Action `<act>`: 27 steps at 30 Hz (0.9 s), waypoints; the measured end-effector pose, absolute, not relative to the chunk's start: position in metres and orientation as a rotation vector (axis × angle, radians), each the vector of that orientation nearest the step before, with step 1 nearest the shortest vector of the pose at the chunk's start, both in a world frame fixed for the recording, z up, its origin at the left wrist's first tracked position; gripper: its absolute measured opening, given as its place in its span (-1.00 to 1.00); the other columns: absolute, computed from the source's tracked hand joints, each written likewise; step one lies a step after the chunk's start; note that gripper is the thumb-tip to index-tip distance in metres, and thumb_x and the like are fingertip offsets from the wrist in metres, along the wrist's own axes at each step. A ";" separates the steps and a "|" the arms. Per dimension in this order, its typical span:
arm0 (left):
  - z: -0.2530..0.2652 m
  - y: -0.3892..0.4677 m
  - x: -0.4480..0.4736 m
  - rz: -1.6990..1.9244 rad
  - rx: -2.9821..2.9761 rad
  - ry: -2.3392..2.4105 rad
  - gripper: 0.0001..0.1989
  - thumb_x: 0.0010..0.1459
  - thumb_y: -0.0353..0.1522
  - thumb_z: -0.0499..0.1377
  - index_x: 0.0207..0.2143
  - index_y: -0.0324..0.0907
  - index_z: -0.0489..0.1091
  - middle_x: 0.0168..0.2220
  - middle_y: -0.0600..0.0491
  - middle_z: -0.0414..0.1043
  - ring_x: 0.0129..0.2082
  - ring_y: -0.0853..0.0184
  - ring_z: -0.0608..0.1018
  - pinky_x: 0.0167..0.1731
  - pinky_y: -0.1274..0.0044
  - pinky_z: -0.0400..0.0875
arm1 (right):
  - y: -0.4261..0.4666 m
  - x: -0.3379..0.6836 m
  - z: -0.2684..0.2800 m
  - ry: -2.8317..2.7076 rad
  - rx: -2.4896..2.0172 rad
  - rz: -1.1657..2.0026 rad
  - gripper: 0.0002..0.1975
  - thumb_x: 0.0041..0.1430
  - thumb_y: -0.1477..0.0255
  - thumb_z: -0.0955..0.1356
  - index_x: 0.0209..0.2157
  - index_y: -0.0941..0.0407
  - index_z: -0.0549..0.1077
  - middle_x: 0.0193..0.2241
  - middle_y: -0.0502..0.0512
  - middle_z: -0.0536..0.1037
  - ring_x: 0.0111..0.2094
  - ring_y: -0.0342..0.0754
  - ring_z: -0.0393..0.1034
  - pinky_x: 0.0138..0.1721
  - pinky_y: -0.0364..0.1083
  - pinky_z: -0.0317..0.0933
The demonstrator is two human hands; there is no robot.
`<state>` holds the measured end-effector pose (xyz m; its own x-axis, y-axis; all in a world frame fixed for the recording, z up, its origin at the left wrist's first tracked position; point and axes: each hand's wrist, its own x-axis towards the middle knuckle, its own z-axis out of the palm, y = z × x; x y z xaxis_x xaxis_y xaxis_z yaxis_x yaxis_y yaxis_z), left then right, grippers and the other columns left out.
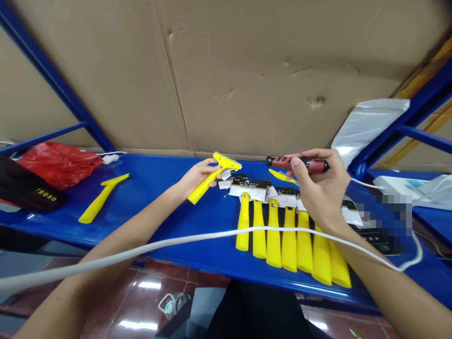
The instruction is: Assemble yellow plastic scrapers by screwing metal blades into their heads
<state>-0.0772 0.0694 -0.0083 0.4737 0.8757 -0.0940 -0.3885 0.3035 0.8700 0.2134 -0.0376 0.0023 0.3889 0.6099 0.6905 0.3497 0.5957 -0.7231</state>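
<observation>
Both arms are bare and reach forward. The left forearm (137, 238) slants from the lower left up to the left hand (197, 178), whose fingers bend in a closed hold, some of them partly hidden. The right forearm (388, 287) angles in from the lower right, and the right hand (323, 188) is raised, its thumb (300, 172) extended, its other fingers curled round in a grasp. The two hands stand well apart at roughly similar height.

Left on the desk (205, 216) lies a bag (60, 162), right of it a scraper (101, 200); handles (273, 249) lie near the front edge, further right.
</observation>
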 end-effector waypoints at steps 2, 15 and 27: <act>-0.008 0.069 -0.077 0.913 0.913 0.649 -0.64 0.17 -0.60 0.41 0.00 -0.24 0.51 -0.16 -0.16 0.66 -0.43 0.32 0.65 -0.65 0.61 0.36 | -0.038 0.213 0.003 -1.210 -0.984 0.205 -0.72 0.37 0.16 0.58 -0.11 -0.04 0.50 -0.13 0.18 0.78 -0.17 0.17 0.77 -0.21 0.16 0.66; -0.003 0.063 -0.074 0.892 0.895 0.616 -0.69 0.19 -0.61 0.37 -0.03 -0.27 0.50 -0.20 -0.16 0.64 -0.45 0.32 0.64 -0.67 0.61 0.34 | -0.033 0.217 -0.005 -1.270 -1.021 0.231 -0.70 0.37 0.15 0.57 -0.09 -0.01 0.50 -0.13 0.16 0.76 -0.28 0.05 0.72 -0.29 0.03 0.65; 0.003 0.057 -0.070 0.892 0.869 0.642 -0.72 0.26 -0.64 0.26 -0.02 -0.27 0.47 -0.22 -0.13 0.62 -0.50 0.36 0.61 -0.68 0.64 0.35 | -0.027 0.222 -0.012 -1.313 -0.998 0.167 -0.73 0.37 0.21 0.58 -0.06 0.00 0.53 -0.12 0.12 0.78 -0.24 0.05 0.73 -0.27 0.04 0.64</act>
<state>-0.0703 0.0570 0.0033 0.4883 0.8639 -0.1231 -0.3914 0.3429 0.8539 0.2221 -0.0271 -0.0117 0.3073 0.6187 0.7230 0.4178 0.5950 -0.6867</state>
